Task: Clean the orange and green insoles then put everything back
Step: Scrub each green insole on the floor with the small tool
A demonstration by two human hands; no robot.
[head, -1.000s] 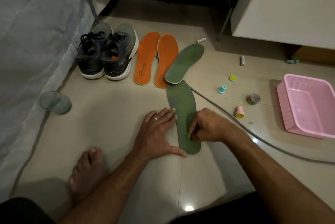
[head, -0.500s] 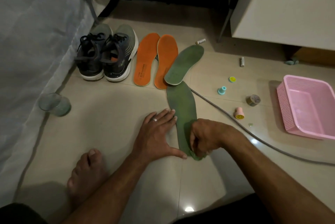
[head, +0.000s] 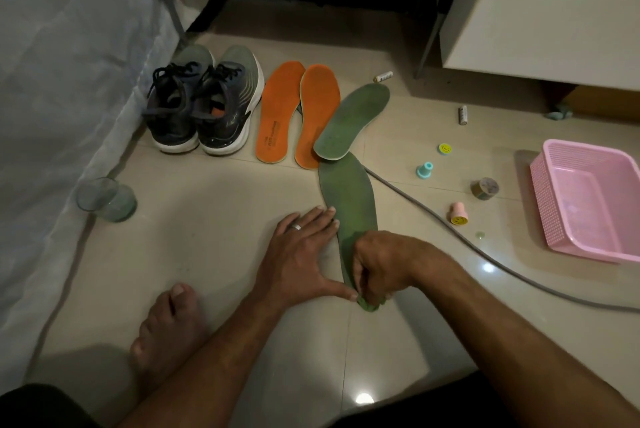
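Observation:
A green insole (head: 349, 199) lies lengthwise on the tiled floor in front of me. My left hand (head: 304, 254) lies flat, fingers spread, against its left edge, the thumb at its heel. My right hand (head: 381, 264) is curled over the heel end and grips a small green wad (head: 369, 304) that peeks out below the fingers; what the wad is I cannot tell. A second green insole (head: 351, 121) lies slanted beyond, overlapping the first one's toe. Two orange insoles (head: 277, 112) (head: 317, 112) lie side by side next to a pair of dark sneakers (head: 204, 105).
A glass (head: 105, 199) stands by the bed cover at left. A grey cable (head: 450, 230) crosses the floor to the right. A pink basket (head: 588, 199), two batteries (head: 462, 115), small stamps (head: 459, 213) and a tape roll (head: 485, 188) are scattered at right. My bare foot (head: 166, 334) rests lower left.
My right hand has slid down the green insole from its middle to the heel end. The left hand has stayed flat in place.

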